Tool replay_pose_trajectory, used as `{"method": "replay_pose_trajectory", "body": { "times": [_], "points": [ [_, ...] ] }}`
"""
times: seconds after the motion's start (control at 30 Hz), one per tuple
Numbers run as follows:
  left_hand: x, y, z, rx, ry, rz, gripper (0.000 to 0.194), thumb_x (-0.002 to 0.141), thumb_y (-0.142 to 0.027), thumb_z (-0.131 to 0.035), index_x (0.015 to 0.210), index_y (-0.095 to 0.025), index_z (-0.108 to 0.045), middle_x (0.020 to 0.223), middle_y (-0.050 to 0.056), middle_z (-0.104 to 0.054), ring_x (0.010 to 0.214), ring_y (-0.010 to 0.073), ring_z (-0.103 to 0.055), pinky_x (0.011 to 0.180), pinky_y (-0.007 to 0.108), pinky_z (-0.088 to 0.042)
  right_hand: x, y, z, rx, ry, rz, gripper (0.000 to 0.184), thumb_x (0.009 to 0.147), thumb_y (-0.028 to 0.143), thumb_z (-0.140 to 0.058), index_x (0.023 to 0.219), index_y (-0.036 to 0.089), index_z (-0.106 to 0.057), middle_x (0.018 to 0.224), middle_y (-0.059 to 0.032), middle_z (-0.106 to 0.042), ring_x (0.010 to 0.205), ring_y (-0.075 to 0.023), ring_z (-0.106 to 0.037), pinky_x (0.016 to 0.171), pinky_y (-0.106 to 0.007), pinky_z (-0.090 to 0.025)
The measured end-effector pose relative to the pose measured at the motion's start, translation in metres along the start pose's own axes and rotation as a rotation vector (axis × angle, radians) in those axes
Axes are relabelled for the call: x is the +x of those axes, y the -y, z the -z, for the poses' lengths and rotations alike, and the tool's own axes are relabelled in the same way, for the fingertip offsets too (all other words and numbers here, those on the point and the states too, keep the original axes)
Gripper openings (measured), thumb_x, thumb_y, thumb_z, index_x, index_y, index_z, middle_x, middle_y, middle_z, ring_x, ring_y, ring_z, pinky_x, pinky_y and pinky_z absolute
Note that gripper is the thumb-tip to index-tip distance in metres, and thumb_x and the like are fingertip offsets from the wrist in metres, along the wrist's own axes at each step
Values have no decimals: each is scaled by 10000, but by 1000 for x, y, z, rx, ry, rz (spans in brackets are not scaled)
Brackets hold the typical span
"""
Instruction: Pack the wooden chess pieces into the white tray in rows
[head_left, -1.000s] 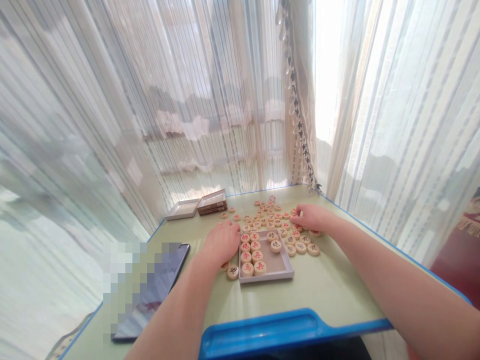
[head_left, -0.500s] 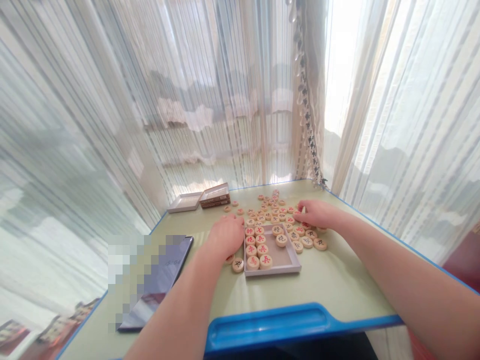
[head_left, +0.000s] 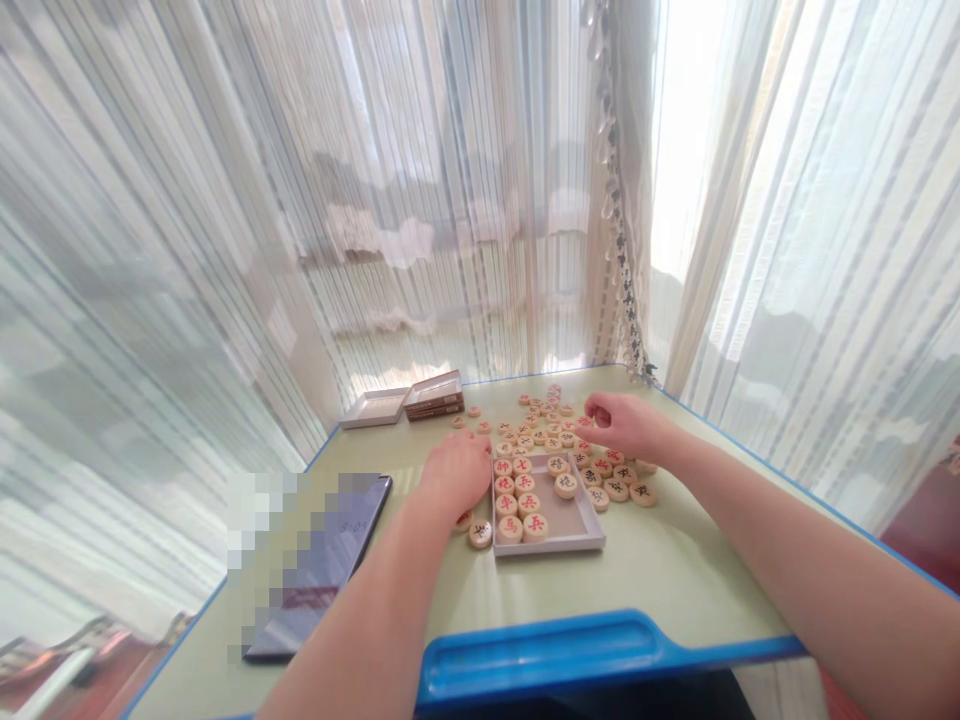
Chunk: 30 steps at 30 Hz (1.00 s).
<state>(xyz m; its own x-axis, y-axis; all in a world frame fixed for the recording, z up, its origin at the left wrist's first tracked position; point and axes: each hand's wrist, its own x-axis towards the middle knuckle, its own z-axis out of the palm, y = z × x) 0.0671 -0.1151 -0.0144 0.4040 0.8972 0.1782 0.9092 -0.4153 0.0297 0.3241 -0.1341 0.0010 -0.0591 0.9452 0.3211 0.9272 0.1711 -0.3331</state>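
A shallow, pale open box (head_left: 579, 518) lies on the green table. Inside it, red-lettered xiangqi pieces (head_left: 529, 503) fill two columns on the left, and two black-lettered pieces (head_left: 565, 486) sit at the upper right. My left hand (head_left: 459, 470) rests at the box's left edge with bent fingers closed against it; its fingertips are partly hidden. Over the far right of the loose xiangqi pieces (head_left: 617, 489) hovers my right hand (head_left: 634, 425), thumb and forefinger apart, with no piece visible between them. A black-lettered piece (head_left: 480, 534) lies beside the box near my left wrist.
Stacked brown box parts (head_left: 435, 396) and a pale box lid (head_left: 375, 408) stand at the back left. A partly pixelated tablet (head_left: 330, 570) lies at the left. A blue raised trough (head_left: 547, 650) edges the table's front. Striped curtains (head_left: 465, 200) hang behind.
My right hand's thumb and forefinger have spread apart over the loose pieces. My left hand stays beside the box. The whole view has shifted slightly; the pieces in the box look unchanged.
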Motion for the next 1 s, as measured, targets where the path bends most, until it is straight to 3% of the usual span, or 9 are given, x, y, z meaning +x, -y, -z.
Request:
{"method": "replay_pose_trajectory", "body": {
  "times": [0.27,0.73,1.0],
  "points": [
    [3,4,-3,-20,-28,8,377,839,-188,-295,990,-198,-640,1002,96,-611,948,232,-541,812,353,-432,-1,-6,-1,23,-133,77,253,691,424,-569,714,221,-420,570,48,-493,509,-104,-439,484,-234,-291],
    [6,10,-8,-39,-67,1,365,837,-185,-303,940,-209,-652,1019,72,-614,944,214,-547,849,341,-424,1,-10,-6,38,-96,86,256,703,453,-550,744,221,-451,598,38,-535,536,-112,-470,492,-233,-294],
    [7,12,-9,-70,-63,5,368,816,-153,-308,920,-210,-656,1010,66,-618,954,200,-547,876,320,-413,8,-27,-10,-63,8,-215,283,723,474,-522,814,212,-574,761,-32,-655,603,-151,-557,481,-245,-302]
  ]
}}
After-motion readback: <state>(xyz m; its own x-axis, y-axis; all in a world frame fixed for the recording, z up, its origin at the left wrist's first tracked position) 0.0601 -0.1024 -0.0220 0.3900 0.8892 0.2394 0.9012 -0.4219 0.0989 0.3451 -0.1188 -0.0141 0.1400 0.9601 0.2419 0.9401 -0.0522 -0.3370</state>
